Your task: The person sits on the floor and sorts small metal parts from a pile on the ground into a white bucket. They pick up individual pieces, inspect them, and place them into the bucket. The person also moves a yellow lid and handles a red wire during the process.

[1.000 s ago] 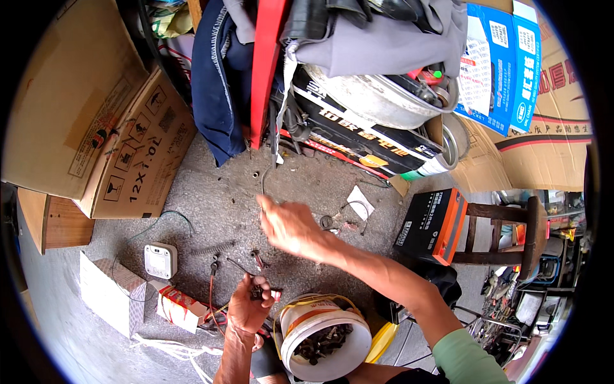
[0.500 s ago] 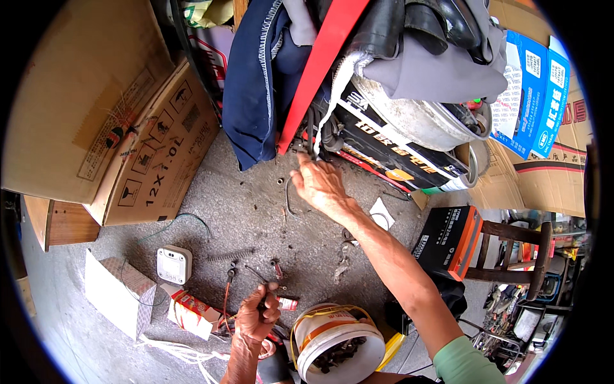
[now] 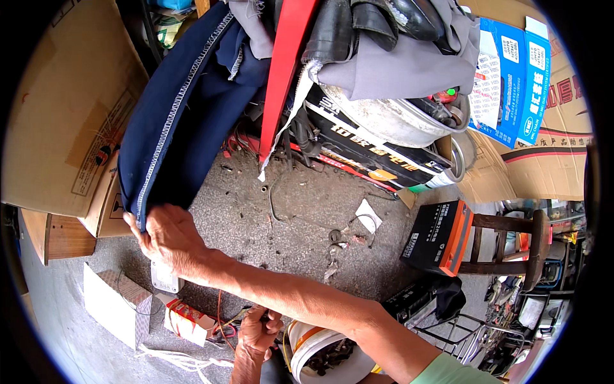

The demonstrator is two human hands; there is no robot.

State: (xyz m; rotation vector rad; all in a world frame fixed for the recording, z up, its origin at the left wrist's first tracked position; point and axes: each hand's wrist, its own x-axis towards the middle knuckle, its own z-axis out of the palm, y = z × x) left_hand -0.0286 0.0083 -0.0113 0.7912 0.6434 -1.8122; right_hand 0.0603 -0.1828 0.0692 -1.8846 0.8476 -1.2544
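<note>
A dark blue cloth with a white stitched seam hangs at the upper left, its lower end drawn out towards the left. My right hand is closed on that lower end, the forearm crossing the view from the lower right. Low in the middle, my left hand forms a fist around something dark, mostly hidden by the fingers. Just right of it stands a white bucket with an orange band, holding dark small pieces. My right forearm covers part of its rim.
Cardboard boxes stand at the left. A red strip slants down beside a long black box with a grey wheel rim above it. At the right are a black-and-orange box and a wooden stool. Loose wires and small parts litter the floor.
My right hand has left the spot by the red strip's lower end and swung left to the blue cloth, pulling its end leftward. My left fist has dropped slightly lower.
</note>
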